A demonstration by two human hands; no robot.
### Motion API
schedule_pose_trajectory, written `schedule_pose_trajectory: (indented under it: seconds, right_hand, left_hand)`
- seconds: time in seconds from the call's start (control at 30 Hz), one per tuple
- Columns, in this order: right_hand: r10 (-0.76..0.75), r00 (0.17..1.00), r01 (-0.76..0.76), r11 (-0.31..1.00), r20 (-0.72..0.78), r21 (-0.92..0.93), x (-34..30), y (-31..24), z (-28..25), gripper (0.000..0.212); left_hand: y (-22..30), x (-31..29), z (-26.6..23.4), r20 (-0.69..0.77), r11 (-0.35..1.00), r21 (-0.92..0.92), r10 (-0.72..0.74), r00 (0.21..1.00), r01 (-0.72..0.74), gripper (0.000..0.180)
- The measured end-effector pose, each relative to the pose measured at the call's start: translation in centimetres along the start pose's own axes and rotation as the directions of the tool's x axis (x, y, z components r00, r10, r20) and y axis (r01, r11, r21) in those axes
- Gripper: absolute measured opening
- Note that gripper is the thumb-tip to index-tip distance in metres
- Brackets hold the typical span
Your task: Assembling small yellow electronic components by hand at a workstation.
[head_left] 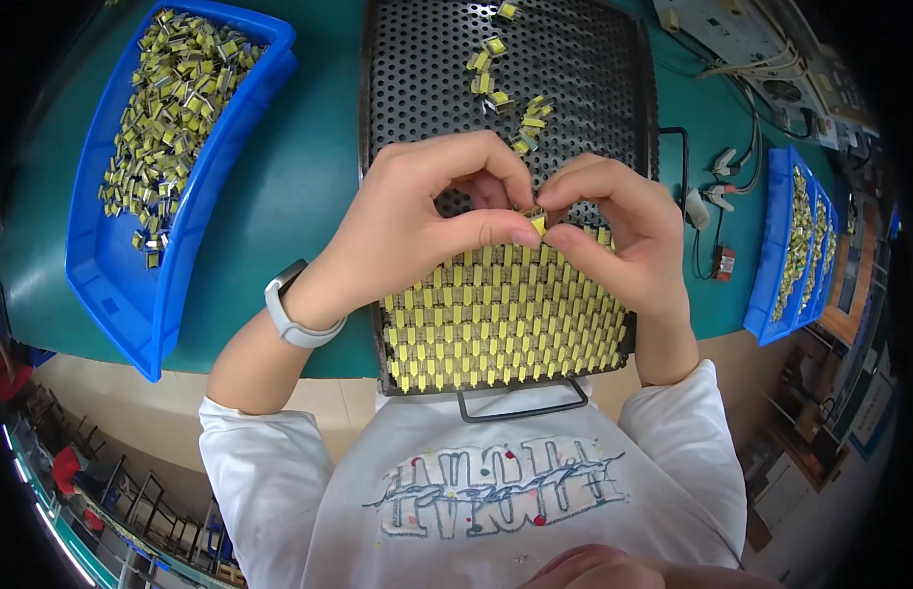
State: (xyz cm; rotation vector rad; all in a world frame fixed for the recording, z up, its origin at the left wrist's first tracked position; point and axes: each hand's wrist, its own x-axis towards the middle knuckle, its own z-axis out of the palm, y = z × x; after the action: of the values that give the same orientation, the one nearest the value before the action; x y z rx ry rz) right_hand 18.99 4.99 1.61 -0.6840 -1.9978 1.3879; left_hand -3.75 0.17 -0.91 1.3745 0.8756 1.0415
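Note:
Over the middle of a black perforated metal tray (407,69), my two hands meet fingertip to fingertip. Between them sits a small yellow-wrapped electronic part (539,225), which looks like a little coil or transformer. My left hand (417,201) pinches it from the left with thumb and index finger. From the other side, my right hand (618,221) grips it the same way, and the fingers hide most of it. Below the hands, dense rows of similar yellow parts (496,324) stand on the tray's near half. Several loose ones (483,79) lie scattered on its far half.
A long blue bin (108,314) heaped with the yellow parts stands left on the green table (309,177). Another blue, divided bin (766,294) holds more at the right. Wire handles (523,416) stick out from the tray. Cables with clips (726,177) lie at the far right.

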Motion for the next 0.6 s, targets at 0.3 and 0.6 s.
schedule_pose_trajectory:
  seconds: [0.3, 0.6]
  right_hand:
    - [0.063, 0.995, -0.064, 0.998, 0.077, 0.01, -0.09, -0.63, -0.3, 0.026]
    - [0.088, 0.993, -0.091, 0.995, 0.082, 0.031, -0.09, -0.51, -0.2, 0.026]
  left_hand:
    - [0.19, 0.0, 0.01, -0.022, 0.996, 0.063, 0.058, 0.998, -0.056, 0.028]
    - [0.01, 0.11, -0.12, -0.006, 0.986, 0.127, 0.107, 0.994, -0.105, 0.027]
